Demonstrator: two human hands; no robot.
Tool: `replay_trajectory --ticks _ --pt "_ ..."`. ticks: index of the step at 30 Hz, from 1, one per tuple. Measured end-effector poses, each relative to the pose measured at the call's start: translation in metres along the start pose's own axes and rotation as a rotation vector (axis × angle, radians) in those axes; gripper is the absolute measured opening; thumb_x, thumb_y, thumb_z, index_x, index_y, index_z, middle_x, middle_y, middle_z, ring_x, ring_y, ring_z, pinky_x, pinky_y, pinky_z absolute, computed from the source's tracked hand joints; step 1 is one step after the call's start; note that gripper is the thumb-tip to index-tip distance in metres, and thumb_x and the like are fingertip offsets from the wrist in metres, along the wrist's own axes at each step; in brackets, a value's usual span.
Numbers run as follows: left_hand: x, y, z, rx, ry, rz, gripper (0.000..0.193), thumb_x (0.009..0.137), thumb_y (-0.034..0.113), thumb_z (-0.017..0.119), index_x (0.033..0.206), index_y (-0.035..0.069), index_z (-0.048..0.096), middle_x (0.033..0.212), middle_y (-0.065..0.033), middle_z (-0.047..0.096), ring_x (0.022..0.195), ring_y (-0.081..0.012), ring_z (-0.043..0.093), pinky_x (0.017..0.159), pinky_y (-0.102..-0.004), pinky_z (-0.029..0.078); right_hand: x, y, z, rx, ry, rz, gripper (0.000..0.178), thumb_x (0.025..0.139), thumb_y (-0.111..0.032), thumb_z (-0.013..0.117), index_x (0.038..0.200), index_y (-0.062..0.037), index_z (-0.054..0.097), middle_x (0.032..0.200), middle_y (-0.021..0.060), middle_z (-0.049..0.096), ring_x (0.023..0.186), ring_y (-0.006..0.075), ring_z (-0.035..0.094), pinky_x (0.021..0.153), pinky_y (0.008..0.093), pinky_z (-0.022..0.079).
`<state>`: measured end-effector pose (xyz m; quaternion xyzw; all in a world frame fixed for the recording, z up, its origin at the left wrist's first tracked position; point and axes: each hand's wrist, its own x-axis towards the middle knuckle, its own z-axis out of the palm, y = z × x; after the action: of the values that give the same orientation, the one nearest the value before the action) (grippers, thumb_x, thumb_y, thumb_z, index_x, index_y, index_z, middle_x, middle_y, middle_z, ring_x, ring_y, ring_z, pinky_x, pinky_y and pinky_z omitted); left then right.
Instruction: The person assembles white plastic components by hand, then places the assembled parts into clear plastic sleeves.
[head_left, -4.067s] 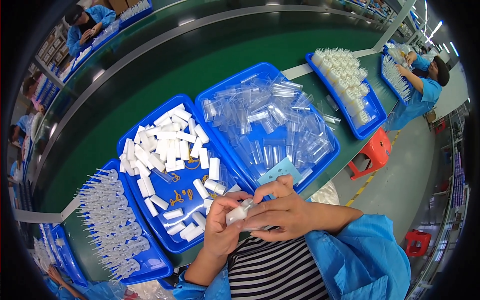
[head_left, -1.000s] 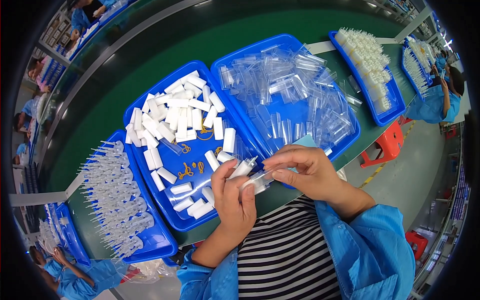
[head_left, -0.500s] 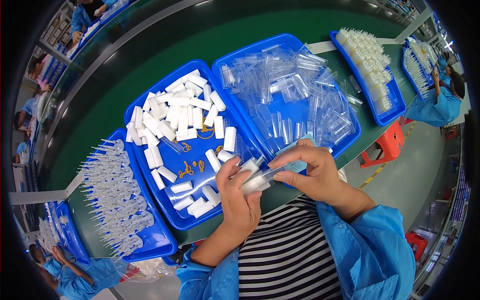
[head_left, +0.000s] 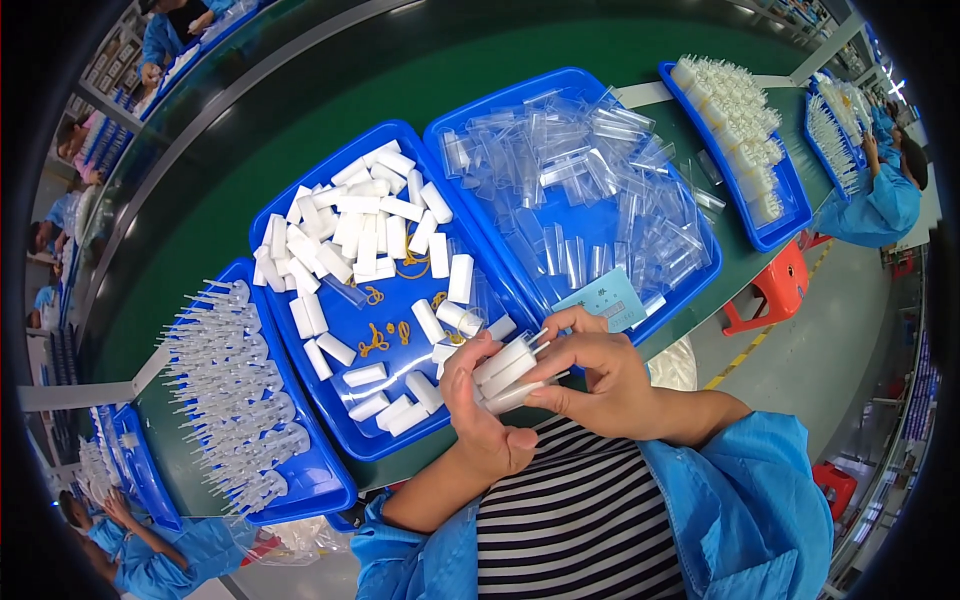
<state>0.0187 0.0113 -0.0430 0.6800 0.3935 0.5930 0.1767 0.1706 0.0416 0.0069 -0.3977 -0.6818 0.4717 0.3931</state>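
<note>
My left hand (head_left: 484,425) is closed around a small bundle of white rectangular blocks (head_left: 503,368), low in front of the trays. Clear plastic ends stick out from the blocks on the side toward my right hand. My right hand (head_left: 600,375) is closed on that end of the bundle, its thumb on the lowest block and its fingers above. Part of the bundle is hidden by my fingers. Just beyond lie a blue tray (head_left: 398,298) of similar white blocks with tangled yellow rubber bands (head_left: 373,340), and a blue tray (head_left: 577,213) of clear plastic sleeves (head_left: 575,140).
A pale blue-green card (head_left: 603,299) lies on the sleeve tray's near edge. Blue trays of spiky translucent parts (head_left: 225,390) and whitish parts (head_left: 733,120) stand at left and right. A red stool (head_left: 768,290) is at the right. Co-workers sit at both sides.
My right hand has moved slightly down and closer to my left hand, uncovering the card. The bundle has turned, showing more white blocks side by side.
</note>
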Motion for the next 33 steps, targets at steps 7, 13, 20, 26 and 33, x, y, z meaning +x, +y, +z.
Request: replay_trajectory --ticks 7,13,20,26,33 --pt "0.012 0.013 -0.007 -0.213 0.049 0.020 0.067 0.080 0.002 0.050 0.133 0.001 0.008 0.117 -0.0319 0.038 0.098 -0.0336 0.052 0.082 -0.0402 0.046 -0.001 -0.007 -0.004 0.235 -0.086 -0.035 0.033 0.069 -0.019 0.076 0.096 -0.0087 0.060 0.096 0.0046 0.058 0.097 0.0168 0.053 0.086 0.0321 0.032" --pt "0.009 0.015 -0.008 -0.115 -0.033 0.020 0.066 0.078 0.002 0.052 0.132 0.001 0.014 0.120 -0.0284 0.036 0.100 -0.0327 0.051 0.083 -0.0399 0.046 -0.003 -0.008 -0.005 0.131 -0.047 0.003 0.025 0.072 -0.001 0.070 0.095 -0.0035 0.061 0.104 0.0098 0.053 0.098 0.0141 0.050 0.086 0.0278 0.034" --pt "0.019 0.018 -0.008 -0.152 -0.141 -0.217 0.039 0.072 -0.001 0.057 0.109 -0.003 0.045 0.117 -0.0228 0.042 0.106 -0.0304 0.047 0.091 -0.0371 0.039 0.003 -0.005 -0.007 -0.184 0.115 -0.188 0.016 0.068 -0.013 0.072 0.083 -0.0138 0.065 0.093 0.0040 0.060 0.095 0.0154 0.053 0.076 0.0325 0.025" --pt "0.019 0.017 -0.001 -0.434 -0.049 -0.419 0.038 0.073 -0.007 0.057 0.108 -0.001 0.045 0.119 -0.0193 0.042 0.108 -0.0257 0.046 0.093 -0.0347 0.037 0.007 -0.008 -0.009 -0.334 0.117 -0.305 0.016 0.065 -0.008 0.072 0.078 -0.0143 0.064 0.073 -0.0033 0.064 0.097 0.0196 0.054 0.078 0.0319 0.026" --pt "0.020 0.013 -0.004 -0.233 -0.144 -0.379 0.035 0.072 -0.005 0.061 0.105 0.000 0.048 0.119 -0.0181 0.043 0.107 -0.0262 0.048 0.090 -0.0336 0.040 0.007 -0.003 -0.009 -0.308 0.066 -0.256 0.016 0.066 -0.013 0.073 0.078 -0.0163 0.063 0.085 -0.0012 0.063 0.096 0.0151 0.052 0.075 0.0336 0.024"
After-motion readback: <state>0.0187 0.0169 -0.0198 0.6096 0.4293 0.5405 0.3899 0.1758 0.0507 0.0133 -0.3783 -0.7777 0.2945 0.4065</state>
